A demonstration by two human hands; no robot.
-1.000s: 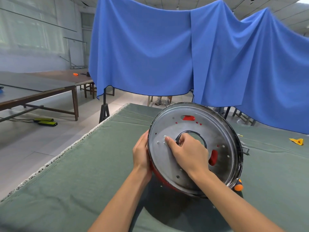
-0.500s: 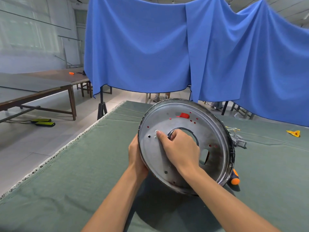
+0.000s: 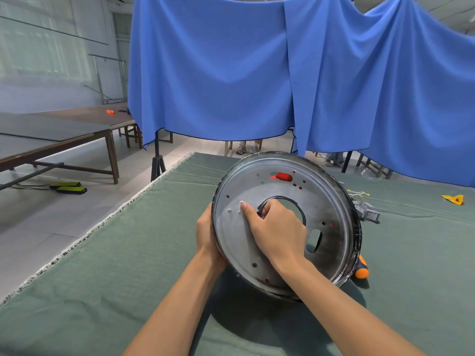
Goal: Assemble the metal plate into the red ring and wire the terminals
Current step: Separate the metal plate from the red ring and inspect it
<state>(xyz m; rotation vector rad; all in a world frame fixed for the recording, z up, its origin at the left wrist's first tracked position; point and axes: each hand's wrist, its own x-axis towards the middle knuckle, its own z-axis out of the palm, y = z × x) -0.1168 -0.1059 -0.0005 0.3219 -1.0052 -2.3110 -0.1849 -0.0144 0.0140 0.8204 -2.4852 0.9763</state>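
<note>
Metal plate (image 3: 285, 222) is held tilted, face toward the camera, lower edge close to or resting on the green table cloth (image 3: 102, 278); contact is hidden. Judging by that pose, the point is to see the hole pattern while lining it up.

Right hand (image 3: 276, 233) lies on the plate face, fingers curled through the centre opening and hooking its edge at about 9 o'clock, thumb flat on the metal beside a small hole. That hook looks like the handle for turning or seating the plate.

Left hand (image 3: 208, 240) clamps the rim at 9 o'clock, fingers wrapped behind out of view, likely steadying the back.

Red ring (image 3: 281, 176) shows only as red through the slot at 12 o'clock and through several small holes, so it sits behind the plate. Whether it is fully seated I cannot tell.

Beyond the rim at 3 o'clock: a grey terminal block with wires (image 3: 366, 211). At 5 o'clock, an orange screwdriver handle (image 3: 361, 271) pokes out from under the plate. Wiring looks not yet begun.
</note>
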